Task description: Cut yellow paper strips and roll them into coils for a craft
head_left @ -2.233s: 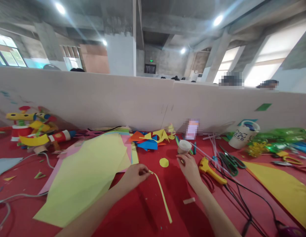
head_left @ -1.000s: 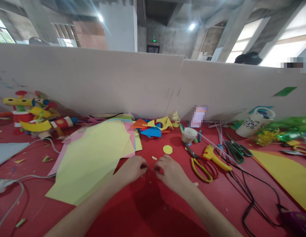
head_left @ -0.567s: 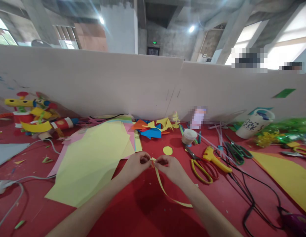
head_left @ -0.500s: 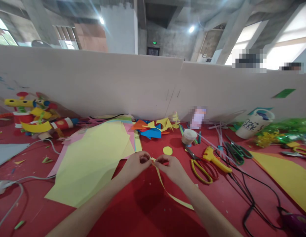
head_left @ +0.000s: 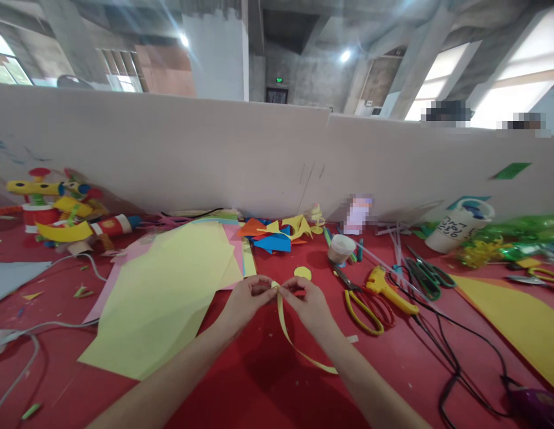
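My left hand (head_left: 250,301) and my right hand (head_left: 307,301) meet over the red table, thumbs and fingers pinched together. Both grip one end of a narrow yellow paper strip (head_left: 283,326); the gripped end looks bent or rolled, though fingertips cover part of it. From there the strip hangs in a curve toward my right forearm, which hides its far end. Just beyond my right fingers lies a small yellow paper disc (head_left: 302,273). Left of my left hand spreads a large pale yellow sheet (head_left: 165,292), over pink paper.
Scissors (head_left: 364,307), a yellow glue gun (head_left: 391,290) with black cables and a white cup (head_left: 341,247) are on the right. Cut paper scraps (head_left: 272,241) lie behind my hands. Colourful paper models (head_left: 58,208) stand far left. A white partition (head_left: 192,155) closes off the back.
The strip's hanging part has swung left and its far end has drawn in. My hands have stayed nearly in place, still pinching its end.
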The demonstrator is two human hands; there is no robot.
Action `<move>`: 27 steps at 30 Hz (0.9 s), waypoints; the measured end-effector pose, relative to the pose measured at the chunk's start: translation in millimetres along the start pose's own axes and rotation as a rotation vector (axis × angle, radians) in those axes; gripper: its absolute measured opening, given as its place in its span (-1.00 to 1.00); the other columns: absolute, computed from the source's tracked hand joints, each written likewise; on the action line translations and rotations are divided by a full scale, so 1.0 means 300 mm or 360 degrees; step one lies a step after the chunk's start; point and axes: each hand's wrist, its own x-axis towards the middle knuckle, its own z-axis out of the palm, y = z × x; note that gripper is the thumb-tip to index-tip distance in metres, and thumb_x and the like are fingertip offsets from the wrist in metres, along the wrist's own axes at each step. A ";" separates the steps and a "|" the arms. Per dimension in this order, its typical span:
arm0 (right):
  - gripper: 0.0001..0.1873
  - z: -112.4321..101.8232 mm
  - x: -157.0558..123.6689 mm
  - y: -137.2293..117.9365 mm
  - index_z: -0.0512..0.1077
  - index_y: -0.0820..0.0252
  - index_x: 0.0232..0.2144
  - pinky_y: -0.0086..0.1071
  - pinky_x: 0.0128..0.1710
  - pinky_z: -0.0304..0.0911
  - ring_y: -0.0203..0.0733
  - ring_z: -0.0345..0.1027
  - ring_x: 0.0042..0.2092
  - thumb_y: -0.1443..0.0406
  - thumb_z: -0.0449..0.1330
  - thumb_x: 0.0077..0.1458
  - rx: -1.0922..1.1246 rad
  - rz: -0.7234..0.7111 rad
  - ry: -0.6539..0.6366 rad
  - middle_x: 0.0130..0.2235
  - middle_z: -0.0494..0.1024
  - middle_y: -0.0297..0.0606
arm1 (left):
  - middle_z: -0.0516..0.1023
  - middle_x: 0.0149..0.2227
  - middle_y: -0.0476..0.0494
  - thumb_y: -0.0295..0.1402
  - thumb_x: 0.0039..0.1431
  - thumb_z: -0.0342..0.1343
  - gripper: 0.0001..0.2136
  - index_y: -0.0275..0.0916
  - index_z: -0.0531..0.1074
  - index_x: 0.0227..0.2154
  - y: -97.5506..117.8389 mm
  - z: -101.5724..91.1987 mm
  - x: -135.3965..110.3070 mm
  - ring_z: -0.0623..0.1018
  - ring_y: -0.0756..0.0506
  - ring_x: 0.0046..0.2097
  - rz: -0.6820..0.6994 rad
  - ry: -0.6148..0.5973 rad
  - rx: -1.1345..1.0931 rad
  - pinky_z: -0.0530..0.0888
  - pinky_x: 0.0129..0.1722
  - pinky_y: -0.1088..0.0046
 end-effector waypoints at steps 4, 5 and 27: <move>-0.81 0.018 -0.004 0.014 0.32 0.20 -0.51 -0.36 -0.36 0.25 -0.20 0.31 -0.36 0.18 0.13 -0.06 0.0131 -0.0053 0.0042 -0.45 0.40 -0.27 | 0.49 -0.48 -0.01 -0.33 -0.20 0.26 -0.76 -0.27 0.37 -0.43 0.010 0.020 -0.017 0.48 -0.01 -0.36 0.0018 0.0031 -0.0129 0.36 -0.27 0.48; -0.81 0.020 -0.003 0.014 0.31 0.20 -0.52 -0.37 -0.36 0.26 -0.21 0.31 -0.36 0.18 0.13 -0.06 0.0166 -0.0055 0.0033 -0.45 0.39 -0.28 | 0.49 -0.48 -0.01 -0.32 -0.21 0.27 -0.75 -0.27 0.38 -0.43 0.013 0.024 -0.019 0.48 -0.01 -0.36 0.0027 0.0046 -0.0144 0.36 -0.27 0.48; -0.95 -0.040 0.017 -0.012 0.45 0.16 -0.43 -0.41 -0.35 0.28 -0.25 0.36 -0.35 0.33 0.18 -0.02 -0.0059 -0.0505 -0.0211 -0.40 0.48 -0.28 | 0.55 -0.48 -0.07 -0.30 -0.21 0.26 -0.74 -0.29 0.42 -0.41 0.044 -0.037 0.008 0.53 -0.07 -0.38 -0.0059 -0.0102 0.0027 0.40 -0.27 0.40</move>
